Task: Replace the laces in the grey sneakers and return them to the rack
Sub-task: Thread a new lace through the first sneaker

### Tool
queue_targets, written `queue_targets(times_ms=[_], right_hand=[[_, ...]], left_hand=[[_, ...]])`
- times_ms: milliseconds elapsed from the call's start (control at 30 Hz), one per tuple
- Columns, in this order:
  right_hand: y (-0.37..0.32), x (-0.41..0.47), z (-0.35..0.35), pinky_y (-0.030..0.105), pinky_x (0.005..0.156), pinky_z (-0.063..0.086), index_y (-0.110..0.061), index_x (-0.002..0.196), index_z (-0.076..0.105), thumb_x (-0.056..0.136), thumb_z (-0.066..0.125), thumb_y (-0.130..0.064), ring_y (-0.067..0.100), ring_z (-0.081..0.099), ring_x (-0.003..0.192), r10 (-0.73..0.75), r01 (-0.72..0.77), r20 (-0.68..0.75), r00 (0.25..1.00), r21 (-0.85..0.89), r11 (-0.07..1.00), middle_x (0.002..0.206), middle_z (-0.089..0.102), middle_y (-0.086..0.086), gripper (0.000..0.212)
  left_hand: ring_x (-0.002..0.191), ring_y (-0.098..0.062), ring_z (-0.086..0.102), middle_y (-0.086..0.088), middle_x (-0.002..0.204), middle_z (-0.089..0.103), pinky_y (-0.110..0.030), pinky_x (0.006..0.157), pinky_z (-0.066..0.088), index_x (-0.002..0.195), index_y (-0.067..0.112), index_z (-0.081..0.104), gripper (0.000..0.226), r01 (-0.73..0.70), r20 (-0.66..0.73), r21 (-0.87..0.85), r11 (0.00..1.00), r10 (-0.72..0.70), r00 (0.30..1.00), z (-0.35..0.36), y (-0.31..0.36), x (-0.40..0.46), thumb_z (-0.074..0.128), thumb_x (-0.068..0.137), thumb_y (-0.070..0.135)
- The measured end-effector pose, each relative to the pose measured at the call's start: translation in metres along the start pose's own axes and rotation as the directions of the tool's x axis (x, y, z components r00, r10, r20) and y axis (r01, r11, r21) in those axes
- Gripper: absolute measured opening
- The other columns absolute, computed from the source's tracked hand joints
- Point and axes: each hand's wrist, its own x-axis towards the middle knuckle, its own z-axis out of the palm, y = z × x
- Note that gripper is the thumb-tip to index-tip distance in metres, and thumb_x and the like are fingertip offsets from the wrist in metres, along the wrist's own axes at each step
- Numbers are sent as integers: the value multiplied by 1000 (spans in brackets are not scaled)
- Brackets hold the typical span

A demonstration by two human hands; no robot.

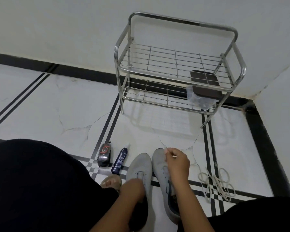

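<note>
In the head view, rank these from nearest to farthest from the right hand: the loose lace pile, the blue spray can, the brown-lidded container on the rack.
From the right hand:
1. Loose lace pile, on the floor just to its right.
2. Blue spray can, lying on the floor to its left, beyond both sneakers.
3. Brown-lidded container, up ahead on the rack's lower shelf.

1. Two grey sneakers [139, 166] are sitting side by side on the floor [74, 104].
2. The right hand [177, 160] is pinching a lace [166, 149] above the right sneaker [161, 166].
3. The left hand [132, 190] is resting on the left sneaker.
4. Loose laces [216, 183] are lying right of them; the rack [179, 64] is standing beyond.
</note>
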Motion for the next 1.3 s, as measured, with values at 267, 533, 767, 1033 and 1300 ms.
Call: queue_targets(times_ms=[267, 533, 767, 1033, 1300], right_hand=[[28, 16, 71, 14, 60, 38, -18, 83, 71, 90, 62, -22, 10, 60, 76, -1, 44, 253, 968, -167, 985, 78, 65, -7, 11], [92, -4, 104, 29, 77, 54, -27, 75, 68, 85, 67, -29, 15, 66, 78, 160, -38, 354, 922, -327, 944, 82, 71, -5, 11], [99, -5, 115, 31, 76, 49, -16, 84, 72, 88, 59, -23, 21, 62, 87, 53, 114, 337, 940, -457, 882, 99, 63, 2, 15], [102, -6, 117, 30, 75, 46, -13, 91, 72, 91, 54, -21, 25, 59, 91, 24, 158, 365, 931, -461, 873, 105, 59, 6, 19], [101, -9, 116, 32, 68, 44, -13, 88, 71, 89, 51, -20, 26, 58, 86, -69, 265, 396, 916, -465, 845, 98, 56, 6, 21]], left_hand=[[102, -26, 60, -6, 108, 63, -32, 80, 46, 107, 14, 58, 29, 70, -272, -420, 905, -199, 941, -2, -28, 33, 50, 87, 34], [89, -19, 62, 3, 91, 66, -31, 76, 50, 94, 21, 62, 32, 46, -331, -428, 903, -203, 922, 11, -32, 46, 61, 79, 49], [87, -19, 63, -1, 90, 70, -30, 73, 46, 89, 17, 70, 21, 47, -400, -349, 936, -194, 896, 13, -26, 51, 51, 89, 24], [85, -19, 62, -2, 89, 69, -34, 77, 47, 87, 17, 68, 19, -32, -417, -375, 926, -138, 898, 18, -35, 49, 52, 91, 27], [84, -18, 63, -3, 89, 70, -35, 79, 49, 91, 16, 69, 21, -75, -422, -354, 932, -87, 903, 19, -36, 48, 51, 93, 26]])
